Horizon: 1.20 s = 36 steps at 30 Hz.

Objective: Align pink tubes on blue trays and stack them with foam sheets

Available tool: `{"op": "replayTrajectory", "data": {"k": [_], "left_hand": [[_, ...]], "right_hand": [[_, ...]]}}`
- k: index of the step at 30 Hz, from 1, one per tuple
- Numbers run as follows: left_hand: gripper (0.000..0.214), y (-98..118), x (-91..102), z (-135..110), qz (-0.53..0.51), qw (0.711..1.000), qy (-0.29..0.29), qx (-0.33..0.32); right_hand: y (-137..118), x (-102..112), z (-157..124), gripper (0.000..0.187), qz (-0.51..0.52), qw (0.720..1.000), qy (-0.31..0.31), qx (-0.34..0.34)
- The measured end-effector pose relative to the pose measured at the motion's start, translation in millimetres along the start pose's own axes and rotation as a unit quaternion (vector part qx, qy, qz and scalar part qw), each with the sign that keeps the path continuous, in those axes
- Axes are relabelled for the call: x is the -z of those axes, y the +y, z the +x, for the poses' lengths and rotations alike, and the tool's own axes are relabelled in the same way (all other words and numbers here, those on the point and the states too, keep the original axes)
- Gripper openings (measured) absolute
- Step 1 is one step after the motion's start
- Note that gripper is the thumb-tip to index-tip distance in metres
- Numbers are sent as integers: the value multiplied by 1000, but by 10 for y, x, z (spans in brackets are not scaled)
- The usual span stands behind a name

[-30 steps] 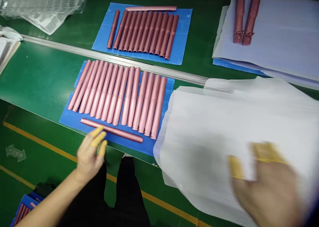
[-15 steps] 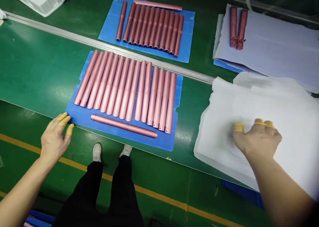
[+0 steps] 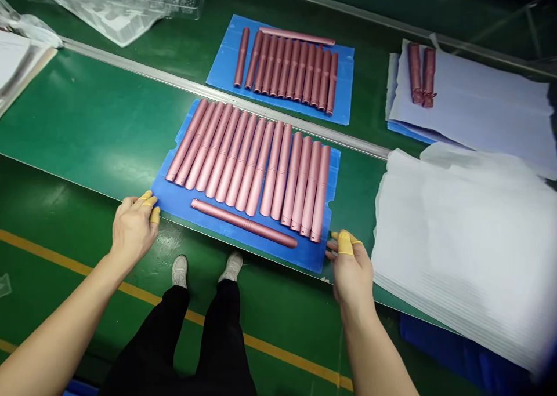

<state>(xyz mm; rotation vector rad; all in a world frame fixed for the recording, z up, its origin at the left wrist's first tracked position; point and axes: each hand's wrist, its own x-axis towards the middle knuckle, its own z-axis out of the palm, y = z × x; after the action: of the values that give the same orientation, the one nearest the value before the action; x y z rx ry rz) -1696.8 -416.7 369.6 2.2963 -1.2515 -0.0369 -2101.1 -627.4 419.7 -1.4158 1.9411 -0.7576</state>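
A blue plastic sheet (image 3: 174,202) lies on the green workbench, carrying a row of several pink metal tubes (image 3: 237,161). One more tube (image 3: 243,223) rests crosswise below the row, near the front edge. At the sheet's near left corner, my left hand (image 3: 134,225) has its fingers closed on the edge, with yellow finger cots on the fingertips. My right hand (image 3: 353,268), also in yellow cots, is beside the near right corner with fingers bent and thumb apart. Its fingertips are close to the sheet's edge; whether they touch is unclear.
Behind a metal rail (image 3: 174,82), a second blue sheet (image 3: 224,60) holds darker tubes (image 3: 291,68). White foam sheets (image 3: 461,233) are stacked at right. Beyond them, two wrapped tubes (image 3: 415,74) lie on pale sheets (image 3: 478,100). Clear plastic trays (image 3: 126,22) sit at far left.
My right hand has moved left from over the white foam stack to the blue sheet's right corner. My left hand stays at the left corner. The camera view has shifted left.
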Motion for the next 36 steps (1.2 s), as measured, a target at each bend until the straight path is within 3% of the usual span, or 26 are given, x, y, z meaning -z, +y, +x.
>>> {"op": "replayTrajectory", "data": {"k": [3,8,11,14,16,19,23,26,29,31,36], "left_hand": [[48,-113,22,150,-7,1000,-13,15],[40,-312,44,435,-51,997,-18,62],[31,-434,98,671,-78,992,-23,95],[38,-524,215,781,-88,989,-10,121],[47,-523,296,662,-95,982,27,161],[50,-386,329,162,-198,943,80,256],[56,-86,231,-696,-368,858,-8,359],[60,88,184,-1095,-405,804,-77,429],[64,181,196,-1207,-422,767,-75,478],[73,203,221,-1188,-438,754,-68,485],[101,132,286,-1124,-459,755,-62,463]], "right_hand": [[-70,-51,-102,76,28,997,9,-66],[-46,-167,-463,76,23,996,-10,-82],[10,-258,-744,75,69,993,-30,-96],[68,-386,-1038,75,130,985,-33,-110],[99,-495,-1238,80,174,977,-34,-121],[119,-700,-1572,83,245,958,-45,-142],[71,-1060,-2098,70,324,927,-96,-164],[1,-1337,-2458,54,359,902,-157,-184],[-41,-1479,-2625,45,367,875,-243,-201],[-40,-1453,-2569,48,369,867,-263,-210],[-9,-1091,-2009,65,394,882,-117,-229]]}}
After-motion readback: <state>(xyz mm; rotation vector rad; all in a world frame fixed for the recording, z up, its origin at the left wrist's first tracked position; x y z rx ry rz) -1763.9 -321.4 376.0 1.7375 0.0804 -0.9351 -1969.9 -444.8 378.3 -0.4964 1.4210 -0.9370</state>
